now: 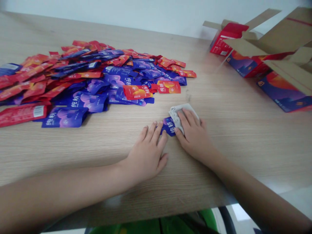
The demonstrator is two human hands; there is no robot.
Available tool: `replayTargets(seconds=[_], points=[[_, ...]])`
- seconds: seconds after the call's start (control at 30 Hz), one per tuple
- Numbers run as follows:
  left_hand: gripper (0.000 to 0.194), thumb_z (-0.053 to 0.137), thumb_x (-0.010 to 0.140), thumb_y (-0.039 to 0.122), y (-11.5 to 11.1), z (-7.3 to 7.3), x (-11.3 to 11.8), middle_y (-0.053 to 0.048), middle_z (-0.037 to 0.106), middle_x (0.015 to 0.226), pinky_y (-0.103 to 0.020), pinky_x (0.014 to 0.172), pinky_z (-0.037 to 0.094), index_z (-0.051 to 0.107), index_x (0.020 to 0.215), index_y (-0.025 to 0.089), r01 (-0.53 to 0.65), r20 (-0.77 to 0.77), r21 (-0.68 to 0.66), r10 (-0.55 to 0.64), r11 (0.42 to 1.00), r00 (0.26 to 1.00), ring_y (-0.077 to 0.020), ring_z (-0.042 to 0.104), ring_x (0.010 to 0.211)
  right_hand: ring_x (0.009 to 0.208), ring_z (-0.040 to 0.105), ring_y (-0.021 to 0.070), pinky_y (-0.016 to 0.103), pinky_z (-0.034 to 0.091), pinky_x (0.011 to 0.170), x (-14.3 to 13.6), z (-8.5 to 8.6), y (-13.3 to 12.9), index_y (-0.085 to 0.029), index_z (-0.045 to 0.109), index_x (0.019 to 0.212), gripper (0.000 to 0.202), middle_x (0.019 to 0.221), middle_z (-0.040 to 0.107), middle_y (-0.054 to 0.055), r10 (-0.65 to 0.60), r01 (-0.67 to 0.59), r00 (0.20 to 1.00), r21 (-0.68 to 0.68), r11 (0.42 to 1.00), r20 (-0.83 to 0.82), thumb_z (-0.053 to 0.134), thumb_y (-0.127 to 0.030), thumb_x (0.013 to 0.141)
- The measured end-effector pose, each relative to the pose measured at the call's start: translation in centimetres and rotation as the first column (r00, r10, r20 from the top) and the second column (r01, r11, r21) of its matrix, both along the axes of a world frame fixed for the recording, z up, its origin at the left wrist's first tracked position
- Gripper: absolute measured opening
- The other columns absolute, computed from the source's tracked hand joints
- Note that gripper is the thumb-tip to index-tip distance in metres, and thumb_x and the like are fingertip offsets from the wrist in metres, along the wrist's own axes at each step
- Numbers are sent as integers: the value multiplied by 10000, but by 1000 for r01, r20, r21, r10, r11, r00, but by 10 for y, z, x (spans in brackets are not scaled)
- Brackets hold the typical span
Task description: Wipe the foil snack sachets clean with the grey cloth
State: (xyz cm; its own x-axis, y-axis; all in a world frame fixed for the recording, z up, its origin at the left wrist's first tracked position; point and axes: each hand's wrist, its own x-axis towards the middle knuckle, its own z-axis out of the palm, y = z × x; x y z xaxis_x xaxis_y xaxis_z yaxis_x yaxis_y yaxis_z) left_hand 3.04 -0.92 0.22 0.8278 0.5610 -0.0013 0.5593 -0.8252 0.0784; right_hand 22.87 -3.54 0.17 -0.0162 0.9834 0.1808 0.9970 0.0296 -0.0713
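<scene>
A blue sachet with white characters lies flat on the wooden table, between my two hands. The fingertips of my left hand press on its left end, with the fingers somewhat spread. My right hand rests over a folded white cloth, which covers the sachet's right end; fingers and thumb hold the cloth down. Beyond my hands, a large heap of red sachets and blue sachets spreads over the left and middle of the table.
Open cardboard boxes stand at the right: a small red one at the back, a blue and red one beside it, and another nearer. A white wall rises behind the table. Something green shows below the front edge.
</scene>
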Motion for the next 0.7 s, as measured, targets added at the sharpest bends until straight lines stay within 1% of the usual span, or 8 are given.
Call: replayTargets(seconds=[0.1,0.17,0.23,0.37,0.43,0.6,0.63,0.7], points=[[634,391,943,449,0,0,-1,-258,301,1535,-550,1151,208,403,1424,37,5,11,-3,-5,1000,1000,-403,218,1449,1423,288,282,521,253,1080,-16,2,-5,-152,368,1456,550,1562,329,130,168,-168,986,-22,985,0,351,-381,956],[625,388,944,442,1,0,0,-258,318,1527,-549,1153,205,409,1418,35,3,11,-7,-3,1000,1000,-401,220,1448,1427,285,260,501,250,1091,-17,4,-6,-177,368,1458,545,1567,326,107,214,-214,977,-41,976,-20,366,-372,949],[644,381,945,445,1,0,0,-258,270,1548,-552,1151,209,380,1440,33,3,10,-12,-3,1000,1000,-403,197,1455,1425,292,256,497,253,1096,-8,5,-3,-186,368,1459,544,1562,337,102,161,-162,986,-43,986,-33,368,-377,951],[669,364,952,451,0,1,1,-261,203,1570,-556,1146,215,326,1472,32,2,7,-11,-2,1000,1000,-406,175,1459,1413,311,289,534,271,1078,6,2,2,-145,362,1459,554,1547,349,144,-20,19,999,-17,1000,-31,348,-384,959],[664,369,950,451,0,1,1,-261,209,1568,-555,1146,216,340,1464,31,2,8,-8,-2,1000,1000,-408,185,1456,1413,304,307,551,266,1072,1,1,0,-128,361,1459,564,1548,340,163,0,0,1000,-15,1000,-23,349,-381,955],[615,383,944,441,0,1,0,-253,325,1525,-544,1154,203,419,1407,38,1,15,-13,-1,1000,1000,-398,227,1446,1426,289,280,512,235,1105,-15,5,-7,-172,379,1454,551,1560,333,133,225,-228,972,-47,973,-62,384,-361,937],[621,388,942,443,0,1,0,-254,317,1529,-545,1154,201,413,1412,37,1,17,-14,0,1000,1000,-399,222,1448,1425,293,273,506,237,1109,-12,6,-6,-184,380,1454,547,1559,338,123,222,-226,972,-51,973,-71,386,-364,938],[648,395,940,449,0,1,0,-257,264,1551,-550,1153,200,379,1438,34,1,17,-15,-1,1000,1000,-400,199,1455,1419,308,272,514,251,1104,-2,6,-2,-199,376,1454,537,1554,349,116,142,-145,987,-49,988,-76,377,-369,944]])
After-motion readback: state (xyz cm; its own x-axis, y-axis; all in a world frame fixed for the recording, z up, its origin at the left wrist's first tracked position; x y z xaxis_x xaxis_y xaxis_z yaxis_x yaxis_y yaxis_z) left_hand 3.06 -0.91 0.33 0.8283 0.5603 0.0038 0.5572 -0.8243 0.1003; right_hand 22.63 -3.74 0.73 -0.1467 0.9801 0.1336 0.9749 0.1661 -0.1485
